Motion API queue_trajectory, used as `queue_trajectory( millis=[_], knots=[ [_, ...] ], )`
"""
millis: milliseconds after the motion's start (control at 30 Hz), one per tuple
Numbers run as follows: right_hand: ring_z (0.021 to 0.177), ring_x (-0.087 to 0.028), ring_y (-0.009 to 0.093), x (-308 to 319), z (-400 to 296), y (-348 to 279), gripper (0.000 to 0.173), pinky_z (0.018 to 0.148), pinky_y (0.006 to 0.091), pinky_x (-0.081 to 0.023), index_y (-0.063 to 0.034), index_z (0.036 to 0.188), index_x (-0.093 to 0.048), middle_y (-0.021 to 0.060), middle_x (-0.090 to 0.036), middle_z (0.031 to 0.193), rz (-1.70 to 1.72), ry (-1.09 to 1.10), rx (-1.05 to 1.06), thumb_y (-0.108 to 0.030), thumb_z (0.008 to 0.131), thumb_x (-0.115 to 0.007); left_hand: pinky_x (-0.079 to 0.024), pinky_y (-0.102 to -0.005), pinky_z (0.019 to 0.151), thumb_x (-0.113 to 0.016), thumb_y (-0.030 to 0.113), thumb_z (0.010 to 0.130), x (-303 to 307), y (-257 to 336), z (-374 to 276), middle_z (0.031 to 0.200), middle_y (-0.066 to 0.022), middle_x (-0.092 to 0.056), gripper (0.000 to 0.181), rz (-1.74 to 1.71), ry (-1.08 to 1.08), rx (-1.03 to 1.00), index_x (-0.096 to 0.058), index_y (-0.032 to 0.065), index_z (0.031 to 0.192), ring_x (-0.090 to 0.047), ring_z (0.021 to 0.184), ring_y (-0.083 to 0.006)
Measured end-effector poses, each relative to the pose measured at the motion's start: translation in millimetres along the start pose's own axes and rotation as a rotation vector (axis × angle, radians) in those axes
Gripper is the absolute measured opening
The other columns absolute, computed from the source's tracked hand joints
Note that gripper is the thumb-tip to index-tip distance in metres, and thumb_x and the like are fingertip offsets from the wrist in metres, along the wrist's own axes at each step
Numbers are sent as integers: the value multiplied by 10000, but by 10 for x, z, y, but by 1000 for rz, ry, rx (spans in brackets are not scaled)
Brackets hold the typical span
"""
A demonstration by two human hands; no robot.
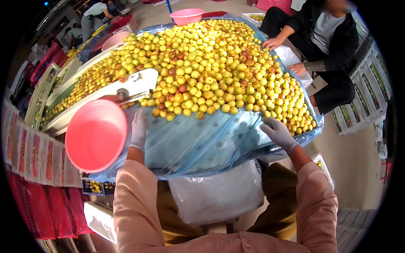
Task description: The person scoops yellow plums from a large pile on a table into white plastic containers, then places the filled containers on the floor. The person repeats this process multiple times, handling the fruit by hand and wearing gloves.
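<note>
A broad heap of yellow-green and reddish-brown jujube-like fruits [202, 69] covers the far part of a table lined with blue plastic sheeting [190, 139]. My left hand [139, 128], in a whitish glove, is held over the sheeting at the near left edge of the heap, just right of a pink plastic basin [96, 136]. The basin looks empty. My right hand [278, 132], gloved too, is at the near right side of the heap, its fingers bent beside the fruits. Neither hand holds anything that shows.
A conveyor chute [91, 91] with fruits slopes down at left. Another pink basin [187, 16] stands at the far edge. A co-worker sits at right, one hand [274, 42] by the heap. A clear plastic bag [218, 193] hangs before my lap.
</note>
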State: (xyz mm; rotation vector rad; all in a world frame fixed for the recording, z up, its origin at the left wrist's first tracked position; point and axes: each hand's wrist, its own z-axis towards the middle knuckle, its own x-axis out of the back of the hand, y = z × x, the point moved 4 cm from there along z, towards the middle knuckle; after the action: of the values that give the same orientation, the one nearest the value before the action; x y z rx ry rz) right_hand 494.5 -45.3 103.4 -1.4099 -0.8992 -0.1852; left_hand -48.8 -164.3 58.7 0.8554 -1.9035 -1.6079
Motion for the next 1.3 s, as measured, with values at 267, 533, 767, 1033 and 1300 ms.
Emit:
queue_trajectory(
  millis=[267, 533, 767, 1033, 1300],
  knots=[
    [1296, -549, 169, -438, 1200, 416, 534, 1097, 301, -430, 7, 1478, -503, 108, -597, 1403, 547, 225, -7, -267, 1038, -630, -479, -398, 1080, -509, 542, 1047, -1300, -141, 607, 1417, -114, -550, 664, -570, -367, 216, -468, 39, 1479, -557, 1284, -249],
    [1402, -483, 381, -985, 1511, -228, 593, 1158, 421, -388, -90, 1519, -486, 248, -461, 1522, 193, 397, 305, -355, 1004, -614, -387, -353, 1157, -472, 585, 1055, -1762, -96, 843, 1482, -126, -499, 747, -544, -301, 317, -398, 28, 1547, -494, 1350, -248],
    [1394, -471, 411, -932, 1152, -127, 533, 1161, 426, -380, -106, 1489, -521, 260, -383, 1568, 92, 396, 303, -296, 1001, -617, -393, -342, 1141, -471, 460, 1077, -2078, 256, -120, 1455, -207, -593, 595, 430, -684, -414, -477, 75, 1530, -540, 1383, -278],
    [1077, -578, 139, -1038, 937, -164, 414, 969, 277, -469, -47, 1362, -580, 68, -640, 1174, 664, 413, 99, -276, 1024, -645, -497, -353, 988, -463, 288, 1095, -1077, -184, -573, 1120, -171, -726, 387, 272, -127, -460, -709, 3, 1184, -678, 1081, -275],
    [1093, -564, 123, -1327, 605, -516, 354, 1002, 274, -440, -43, 1263, -630, 23, -634, 1149, 806, 136, 52, -304, 1024, -643, -456, -301, 1044, -564, 268, 1072, -1408, -294, -1126, 1259, -54, -681, 364, 17, -377, -217, -679, 8, 1300, -601, 1172, -150]
  ],
)
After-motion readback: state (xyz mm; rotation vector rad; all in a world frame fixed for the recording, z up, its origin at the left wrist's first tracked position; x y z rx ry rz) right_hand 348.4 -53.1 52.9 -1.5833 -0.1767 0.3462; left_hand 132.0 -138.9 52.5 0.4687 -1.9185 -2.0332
